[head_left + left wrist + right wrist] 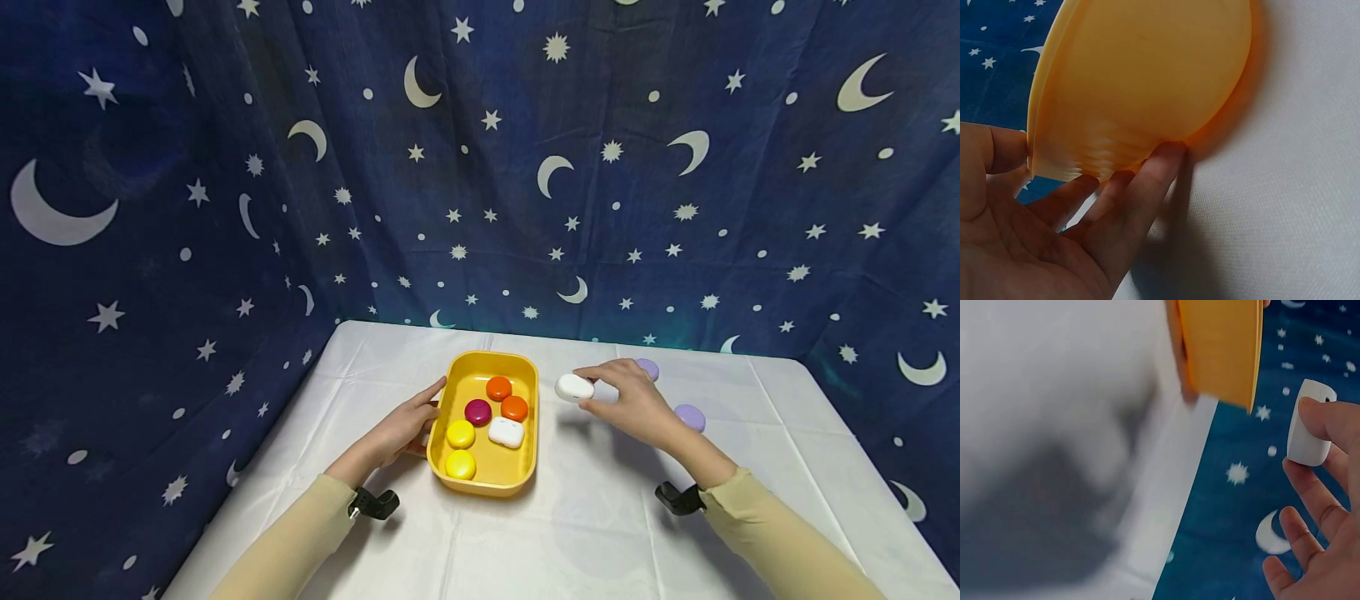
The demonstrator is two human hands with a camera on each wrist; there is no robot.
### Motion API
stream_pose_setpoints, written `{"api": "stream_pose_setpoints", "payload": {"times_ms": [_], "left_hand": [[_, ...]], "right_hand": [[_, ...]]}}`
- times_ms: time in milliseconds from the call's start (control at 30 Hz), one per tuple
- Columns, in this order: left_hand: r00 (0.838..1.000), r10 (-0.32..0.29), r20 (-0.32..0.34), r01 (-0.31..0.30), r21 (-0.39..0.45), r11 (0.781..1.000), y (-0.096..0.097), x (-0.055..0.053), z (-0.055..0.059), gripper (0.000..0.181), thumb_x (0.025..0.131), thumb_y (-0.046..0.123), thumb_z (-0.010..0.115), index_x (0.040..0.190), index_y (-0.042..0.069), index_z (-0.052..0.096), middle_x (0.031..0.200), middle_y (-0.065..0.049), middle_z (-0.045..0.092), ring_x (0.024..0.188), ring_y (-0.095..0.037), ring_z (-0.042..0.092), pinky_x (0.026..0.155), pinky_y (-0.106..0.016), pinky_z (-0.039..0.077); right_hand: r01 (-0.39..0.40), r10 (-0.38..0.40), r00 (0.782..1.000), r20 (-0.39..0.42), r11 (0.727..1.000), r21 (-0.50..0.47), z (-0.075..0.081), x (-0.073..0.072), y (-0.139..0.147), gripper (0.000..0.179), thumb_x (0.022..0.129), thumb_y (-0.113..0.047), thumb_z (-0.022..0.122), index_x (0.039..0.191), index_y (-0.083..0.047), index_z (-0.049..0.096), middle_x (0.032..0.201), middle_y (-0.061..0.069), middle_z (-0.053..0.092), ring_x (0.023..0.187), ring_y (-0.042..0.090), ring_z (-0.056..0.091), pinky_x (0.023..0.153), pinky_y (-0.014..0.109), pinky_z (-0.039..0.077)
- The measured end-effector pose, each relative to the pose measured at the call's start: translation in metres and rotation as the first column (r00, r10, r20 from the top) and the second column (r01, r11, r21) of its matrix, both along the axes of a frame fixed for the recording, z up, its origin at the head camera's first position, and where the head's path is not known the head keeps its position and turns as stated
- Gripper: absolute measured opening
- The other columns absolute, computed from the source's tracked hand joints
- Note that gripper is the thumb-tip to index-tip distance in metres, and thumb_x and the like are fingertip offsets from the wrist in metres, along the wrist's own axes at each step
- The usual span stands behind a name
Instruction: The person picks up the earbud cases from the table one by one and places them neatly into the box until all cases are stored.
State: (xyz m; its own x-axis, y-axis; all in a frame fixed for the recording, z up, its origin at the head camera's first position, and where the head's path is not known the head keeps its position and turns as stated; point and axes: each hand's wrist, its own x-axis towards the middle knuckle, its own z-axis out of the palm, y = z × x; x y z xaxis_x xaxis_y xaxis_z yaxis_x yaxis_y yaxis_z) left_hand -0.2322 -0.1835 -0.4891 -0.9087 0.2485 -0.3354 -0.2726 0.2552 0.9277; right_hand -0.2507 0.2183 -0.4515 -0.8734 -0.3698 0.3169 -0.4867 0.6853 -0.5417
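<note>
My right hand (630, 400) pinches a white earbud case (574, 387) between thumb and fingers, raised above the table to the right of a yellow tray (486, 478). The case's seam and a small dark port show in the right wrist view. My left hand (399, 432) touches the tray's left side, with its fingers (1160, 165) against the outer wall and the thumb at the rim. Inside the tray lie orange discs (498, 387), a dark magenta disc (477, 412), yellow discs (461, 464) and another white earbud case (506, 432).
Two lilac discs (689, 417) lie on the white-covered table (585, 533), near and partly behind my right hand. A dark blue curtain (510, 167) with moons and stars stands behind the table and along its sides.
</note>
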Motion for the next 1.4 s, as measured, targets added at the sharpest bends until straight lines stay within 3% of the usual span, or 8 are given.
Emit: {"api": "stream_pose_setpoints", "payload": {"times_ms": [200,500,733,1000,1200,1400], "left_hand": [[1.0,-0.004,-0.004,0.004,0.001,1.0,0.0,-0.001,-0.001,0.062,0.105,0.023,0.046,0.163,0.037,0.028,0.157,-0.02,0.04,0.106,-0.027,0.067,0.076,-0.045,0.062],[1.0,0.002,0.004,-0.002,0.008,1.0,0.0,-0.001,-0.001,0.062,0.105,0.023,0.046,0.163,0.037,0.028,0.157,-0.02,0.041,0.104,-0.027,0.068,0.076,-0.045,0.062],[1.0,-0.001,0.005,0.001,0.016,1.0,0.001,-0.001,-0.001,0.063,0.105,0.023,0.045,0.163,0.036,0.027,0.156,-0.02,0.04,0.105,-0.027,0.068,0.076,-0.045,0.062],[1.0,0.007,0.006,-0.007,0.009,1.0,0.0,0.0,-0.002,0.063,0.104,0.023,0.047,0.162,0.037,0.029,0.158,-0.02,0.039,0.106,-0.027,0.068,0.075,-0.045,0.062],[1.0,0.008,0.006,-0.008,0.004,1.0,0.0,0.001,0.0,0.062,0.105,0.024,0.046,0.162,0.038,0.029,0.159,-0.02,0.037,0.109,-0.028,0.067,0.077,-0.046,0.062],[1.0,0.017,0.008,-0.017,0.009,1.0,0.001,0.0,0.001,0.063,0.103,0.024,0.048,0.162,0.038,0.029,0.159,-0.02,0.037,0.108,-0.027,0.067,0.076,-0.046,0.062]], "right_hand": [[-0.035,0.035,0.999,0.006,0.999,0.021,0.003,0.004,-0.021,0.047,0.083,-0.031,0.086,0.127,-0.025,0.073,0.106,-0.009,0.069,0.116,0.023,0.05,0.096,0.051,0.039],[-0.059,0.058,0.998,0.013,0.996,0.071,0.008,0.009,-0.052,0.044,0.082,-0.034,0.085,0.124,-0.026,0.075,0.105,-0.01,0.069,0.115,0.022,0.051,0.103,0.051,0.034],[-0.073,0.065,0.996,0.067,0.988,0.137,0.008,0.013,-0.077,0.043,0.083,-0.036,0.084,0.124,-0.027,0.075,0.111,-0.009,0.07,0.114,0.021,0.05,0.107,0.052,0.034],[-0.118,0.108,0.992,0.058,0.97,0.213,0.004,0.018,-0.096,0.04,0.083,-0.036,0.083,0.121,-0.029,0.076,0.113,-0.009,0.071,0.114,0.02,0.05,0.105,0.048,0.036],[-0.164,0.161,0.986,0.036,0.945,0.282,-0.001,0.021,-0.109,0.039,0.08,-0.039,0.086,0.117,-0.029,0.077,0.099,-0.012,0.069,0.108,0.02,0.05,0.105,0.049,0.035],[-0.198,0.196,0.98,0.038,0.93,0.308,-0.006,0.022,-0.12,0.037,0.078,-0.038,0.087,0.113,-0.028,0.079,0.101,-0.013,0.072,0.106,0.019,0.051,0.108,0.051,0.032]]}}
